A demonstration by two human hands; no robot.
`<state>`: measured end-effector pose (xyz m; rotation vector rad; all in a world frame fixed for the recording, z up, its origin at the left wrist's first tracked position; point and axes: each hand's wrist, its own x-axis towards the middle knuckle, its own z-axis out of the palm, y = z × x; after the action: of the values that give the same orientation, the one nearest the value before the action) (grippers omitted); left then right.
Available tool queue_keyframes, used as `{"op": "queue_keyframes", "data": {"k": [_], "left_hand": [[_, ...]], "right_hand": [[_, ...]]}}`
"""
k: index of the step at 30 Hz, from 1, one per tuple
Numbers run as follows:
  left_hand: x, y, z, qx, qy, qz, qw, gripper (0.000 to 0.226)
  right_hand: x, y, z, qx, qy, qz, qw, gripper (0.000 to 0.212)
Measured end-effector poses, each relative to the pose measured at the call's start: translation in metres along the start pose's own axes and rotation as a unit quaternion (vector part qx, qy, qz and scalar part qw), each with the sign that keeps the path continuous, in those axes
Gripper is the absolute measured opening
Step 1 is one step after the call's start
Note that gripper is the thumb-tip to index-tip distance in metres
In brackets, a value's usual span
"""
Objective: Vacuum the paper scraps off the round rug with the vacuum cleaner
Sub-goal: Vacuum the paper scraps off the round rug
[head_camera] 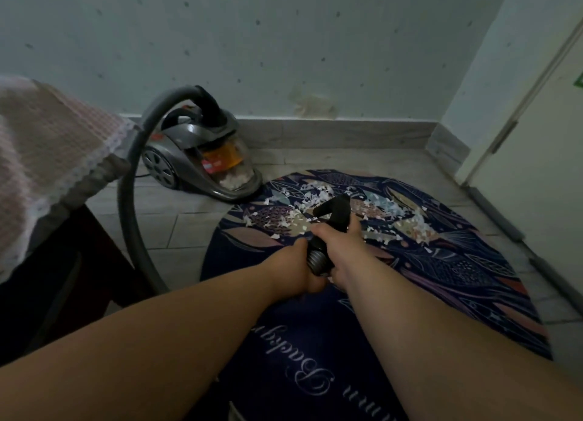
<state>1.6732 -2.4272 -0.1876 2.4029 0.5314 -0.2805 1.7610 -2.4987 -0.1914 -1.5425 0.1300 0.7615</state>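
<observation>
Paper scraps (315,196): white bits scattered thick across the far half of the rug, from the edge nearest the vacuum cleaner over to the right.
Nozzle (334,210): black tube end, pointed away from the person and angled down over the scraps; whether it touches the rug cannot be told.
Right hand (339,244): forward, fingers wrapped round the black tube just behind the nozzle.
Left hand (299,272): just behind the right, clasping the ribbed grey hose end; both forearms reach out straight.
Hose (126,206): grey, arcs up from the vacuum cleaner's top, swings down on the left, and runs back toward the hands.
Vacuum cleaner (195,158): grey canister on the floor, just off the rug's far-left edge, pale debris in its clear bin.
Round rug (457,272): dark blue, fish pattern, script lettering on the near part.
Floor (176,228): grey plank tiles.
Wall (284,42): pale, speckled, with a grey skirting.
Edges: pink cloth (47,143) with lace trim hangs over furniture on the left; a white door (536,120) closes the right side, near the rug's rim.
Open room: a floor strip between rug and skirting.
</observation>
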Motion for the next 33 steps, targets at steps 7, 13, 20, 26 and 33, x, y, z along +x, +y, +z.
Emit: {"op": "queue_keyframes", "data": {"k": [7,13,20,26,33], "left_hand": [[0.038,-0.047,0.008,-0.071,-0.044,-0.009,0.997,0.062],[0.057,-0.078,0.022,-0.156,-0.097,-0.012,0.983,0.075],[0.071,-0.09,0.029,-0.199,-0.107,-0.006,0.974,0.067],[0.073,-0.09,0.026,-0.194,-0.105,-0.008,0.975,0.064],[0.055,-0.095,0.025,-0.173,-0.094,-0.016,0.98,0.068]], "right_hand": [[0.049,0.022,0.02,-0.029,0.001,0.012,1.0,0.094],[0.081,0.043,0.025,-0.039,0.008,0.025,0.999,0.092],[0.107,0.054,0.03,-0.052,0.031,0.039,0.997,0.09],[0.115,0.053,0.031,-0.073,0.037,0.032,0.996,0.083],[0.099,0.058,0.039,-0.072,0.011,0.044,0.996,0.083]]}}
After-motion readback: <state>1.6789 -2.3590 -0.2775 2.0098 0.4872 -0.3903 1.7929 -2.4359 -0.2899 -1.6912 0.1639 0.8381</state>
